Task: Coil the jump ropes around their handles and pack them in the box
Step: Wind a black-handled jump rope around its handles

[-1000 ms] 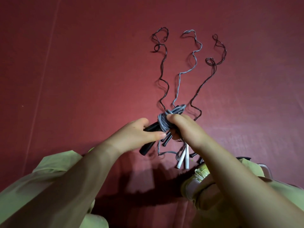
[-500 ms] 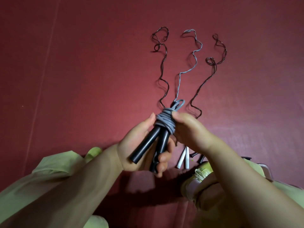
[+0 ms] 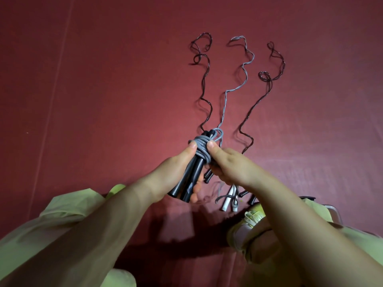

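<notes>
Left hand (image 3: 176,172) fingers clamped on the paired black handles (image 3: 191,179), right hand (image 3: 232,164) pinching the grey coil (image 3: 201,148) held above the red floor (image 3: 103,100); step looks like securing the wrap, next tuck the loose loop, box unseen.

Open red mat (image 3: 103,100) at left, three wavy ropes (image 3: 224,96) strewn ahead, loose handles (image 3: 227,200) and shoe (image 3: 248,222) crowding lower right.
</notes>
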{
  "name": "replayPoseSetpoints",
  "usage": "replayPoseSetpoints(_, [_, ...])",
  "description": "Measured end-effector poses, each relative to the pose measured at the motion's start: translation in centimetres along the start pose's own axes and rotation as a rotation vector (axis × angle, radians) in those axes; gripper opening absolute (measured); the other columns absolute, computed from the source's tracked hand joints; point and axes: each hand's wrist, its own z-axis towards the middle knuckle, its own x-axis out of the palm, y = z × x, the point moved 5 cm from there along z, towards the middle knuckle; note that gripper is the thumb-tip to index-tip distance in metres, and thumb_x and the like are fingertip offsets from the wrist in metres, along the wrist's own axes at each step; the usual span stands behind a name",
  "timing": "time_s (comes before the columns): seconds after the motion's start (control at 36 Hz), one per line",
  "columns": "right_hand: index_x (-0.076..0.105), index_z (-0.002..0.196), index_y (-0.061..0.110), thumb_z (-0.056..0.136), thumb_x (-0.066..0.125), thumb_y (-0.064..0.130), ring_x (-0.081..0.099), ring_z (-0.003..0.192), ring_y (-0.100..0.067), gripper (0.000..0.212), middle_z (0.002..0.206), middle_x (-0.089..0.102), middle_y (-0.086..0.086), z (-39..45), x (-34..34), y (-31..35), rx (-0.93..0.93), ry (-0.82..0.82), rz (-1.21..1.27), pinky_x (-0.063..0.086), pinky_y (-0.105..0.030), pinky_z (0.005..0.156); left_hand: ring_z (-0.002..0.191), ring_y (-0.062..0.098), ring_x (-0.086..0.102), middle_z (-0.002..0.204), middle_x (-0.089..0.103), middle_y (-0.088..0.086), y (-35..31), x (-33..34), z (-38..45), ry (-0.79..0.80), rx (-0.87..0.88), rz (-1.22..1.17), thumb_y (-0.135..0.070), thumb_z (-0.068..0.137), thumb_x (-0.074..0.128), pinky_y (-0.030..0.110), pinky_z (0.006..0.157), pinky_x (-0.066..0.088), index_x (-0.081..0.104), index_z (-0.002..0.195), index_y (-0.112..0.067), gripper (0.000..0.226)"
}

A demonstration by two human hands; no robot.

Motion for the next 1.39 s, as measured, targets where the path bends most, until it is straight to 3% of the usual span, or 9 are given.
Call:
replayPoseSetpoints(0.28, [0.035,0.055,0.015,0.095,0.035,0.06,0.023,0.044,-0.017,0.06,0.049,0.026,-0.001,0.0,-0.3,0.1,0.002,-0.042,-0.039,0.024,-0.021,0.042,0.051,0.027,0.058,0.055,0.059,0.01,-1.7,0.1,-1.7,-0.137,0.069,0.162,-0.063,0.093,0.03,0.032,0.057,0.049,0.058,0.074,-0.006,0.066])
replayPoseSetpoints(0.44, [0.061,0.075,0.009,0.098,0.04,0.05,0.033,0.045,-0.013,0.051,0.048,0.039,0.007,0.0,-0.4,0.2,0.018,-0.062,0.04,0.03,-0.024,0.047,0.053,0.021,0.058,0.054,0.061,0.0,-1.7,-1.1,-1.2,-0.288,0.146,0.346,-0.083,0.06,0.038,0.039,0.066,0.049,0.058,0.067,-0.015,0.071])
replayPoseSetpoints(0.53, [0.062,0.081,0.009,0.097,0.04,0.052,0.03,0.052,-0.016,0.051,0.059,0.038,-0.004,-0.2,-0.4,0.4,0.021,-0.05,0.088,0.025,-0.027,0.049,0.059,0.021,0.054,0.058,0.056,-0.004,-1.9,-1.8,-1.3,-0.383,0.174,0.495,-0.086,0.053,0.037,0.04,0.068,0.048,0.053,0.065,-0.017,0.072])
replayPoseSetpoints(0.64, [0.054,0.069,0.016,0.092,0.044,0.06,0.028,0.067,-0.025,0.051,0.076,0.038,-0.012,-0.7,-0.5,0.5,0.048,-0.066,0.138,0.024,-0.03,0.053,0.064,0.02,0.045,0.068,0.049,-0.005,-2.3,-1.7,-1.5,-0.476,0.179,0.733,-0.083,0.064,0.046,0.036,0.058,0.032,0.048,0.076,-0.013,0.071])
replayPoseSetpoints(0.78, [0.056,0.071,0.017,0.09,0.05,0.06,0.038,0.053,-0.017,0.048,0.06,0.051,0.0,-0.3,-0.5,-0.1,0.108,-0.131,0.173,0.032,-0.028,0.052,0.074,0.02,0.053,0.078,0.056,-0.003,-2.5,-1.4,-1.8,-0.48,0.18,0.76,-0.067,0.079,0.053,0.035,0.063,0.037,0.051,0.085,-0.014,0.053])
replayPoseSetpoints(1.0, [0.053,0.068,0.014,0.08,0.053,0.044,0.034,0.051,-0.016,0.033,0.053,0.046,-0.001,-0.1,-1.4,0.3,-0.007,-0.196,0.29,0.027,-0.031,0.054,0.058,0.01,0.043,0.062,0.049,-0.007,-2.4,-0.6,-1.4,-0.2,0.219,0.323,-0.068,0.061,0.058,0.029,0.059,0.033,0.058,0.087,-0.005,0.069])
replayPoseSetpoints(1.14, [0.053,0.072,0.018,0.059,0.055,0.049,0.039,0.053,-0.014,0.034,0.061,0.046,-0.001,0.1,-0.9,0.7,-0.184,-0.088,0.429,0.028,-0.032,0.054,0.075,0.028,0.068,0.085,0.07,0.015,-2.1,1.4,-2.6,0.289,-0.036,-0.07,-0.069,0.075,0.036,0.03,0.069,0.053,0.068,0.087,-0.01,0.068])
replayPoseSetpoints(1.25, [0.06,0.058,0.018,0.065,0.052,0.045,0.043,0.043,-0.015,0.029,0.05,0.049,-0.001,-0.4,0.0,1.7,-0.329,0.15,0.582,0.033,-0.03,0.049,0.08,0.032,0.069,0.09,0.072,0.016,-1.9,2.6,-3.9,0.687,-0.106,-0.33,-0.08,0.071,0.036,0.041,0.077,0.055,0.072,0.101,-0.005,0.088])
replayPoseSetpoints(1.39, [0.056,0.068,0.012,0.082,0.043,0.047,0.04,0.052,-0.021,0.04,0.051,0.054,-0.003,-0.5,0.5,2.4,-0.376,0.24,0.497,0.03,-0.037,0.056,0.064,0.027,0.063,0.076,0.062,0.012,-2.6,2.5,-4.3,0.783,-0.111,-0.508,-0.078,0.078,0.037,0.036,0.067,0.055,0.064,0.105,0.0,0.087])
